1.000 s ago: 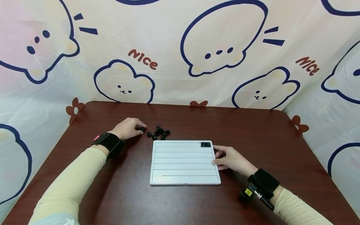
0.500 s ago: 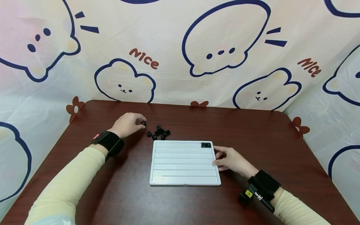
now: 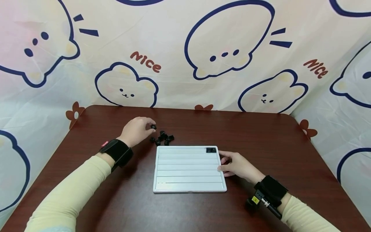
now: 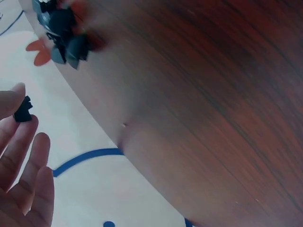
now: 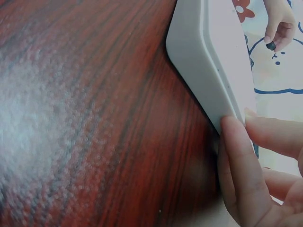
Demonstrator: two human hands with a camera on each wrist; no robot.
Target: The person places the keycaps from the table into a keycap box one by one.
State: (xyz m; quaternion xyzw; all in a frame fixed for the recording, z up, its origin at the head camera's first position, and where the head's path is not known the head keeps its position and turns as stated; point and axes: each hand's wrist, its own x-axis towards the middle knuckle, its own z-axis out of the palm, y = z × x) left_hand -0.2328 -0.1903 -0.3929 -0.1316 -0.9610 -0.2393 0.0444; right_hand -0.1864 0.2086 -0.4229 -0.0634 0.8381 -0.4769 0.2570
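Note:
My left hand (image 3: 137, 131) pinches a small black keycap (image 3: 153, 127) between thumb and fingertips, left of and beyond a loose pile of keycaps (image 3: 162, 137). In the left wrist view the held keycap (image 4: 23, 110) shows between the thumb and a finger, the other fingers spread below. My right hand (image 3: 239, 166) grips the right edge of a flat white board (image 3: 188, 174) with horizontal ridges. Two black keycaps (image 3: 211, 150) sit side by side in the board's upper right corner. In the right wrist view, thumb and fingers close on the board's rim (image 5: 227, 94).
The dark brown wooden table (image 3: 246, 132) has rounded far corners. A cartoon-printed curtain (image 3: 174, 83) hangs behind it and along both sides. The keycap pile lies just beyond the board's far left corner.
The left hand has raised a keycap from the table left of the pile and moved slightly to the right with it. The right hand stays at the board's edge.

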